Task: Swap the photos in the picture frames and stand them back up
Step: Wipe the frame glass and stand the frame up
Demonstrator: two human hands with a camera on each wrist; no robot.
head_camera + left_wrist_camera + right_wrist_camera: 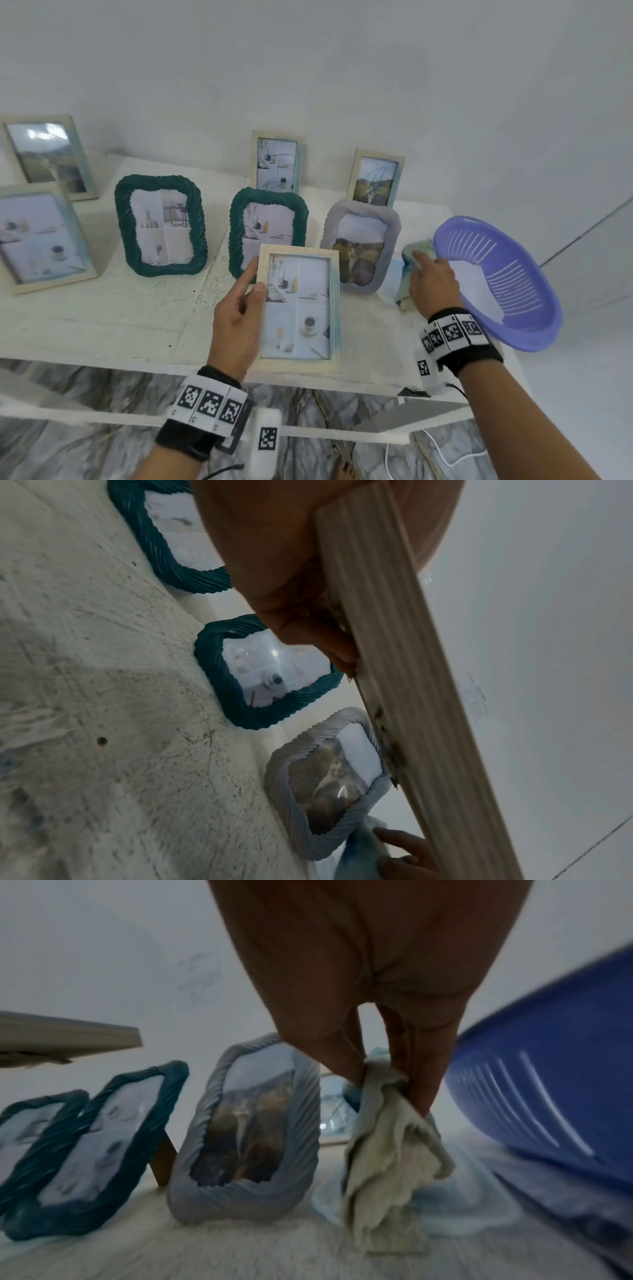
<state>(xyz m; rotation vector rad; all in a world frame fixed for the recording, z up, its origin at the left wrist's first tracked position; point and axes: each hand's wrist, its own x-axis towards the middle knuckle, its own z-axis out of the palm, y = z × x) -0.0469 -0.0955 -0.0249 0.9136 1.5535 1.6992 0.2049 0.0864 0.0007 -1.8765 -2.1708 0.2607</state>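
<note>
Above the surface [102,325] edge, my left hand [236,318] grips the wooden frame [299,308] upright while my right hand [433,284] pinches a cloth [407,274], so I judge turning the frame over comes next.

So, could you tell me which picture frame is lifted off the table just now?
The pale wooden frame, held by the left hand; the others stand on the table.

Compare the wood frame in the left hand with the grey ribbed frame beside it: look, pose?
The wood frame has flat, straight pale edges; the grey ribbed frame is rounded and twisted. The wood frame is held up off the table by the left hand; the grey one stands on the table, leaning back. The wood frame shows a room collage; the grey one a brownish outdoor scene. Both are portrait.
</note>
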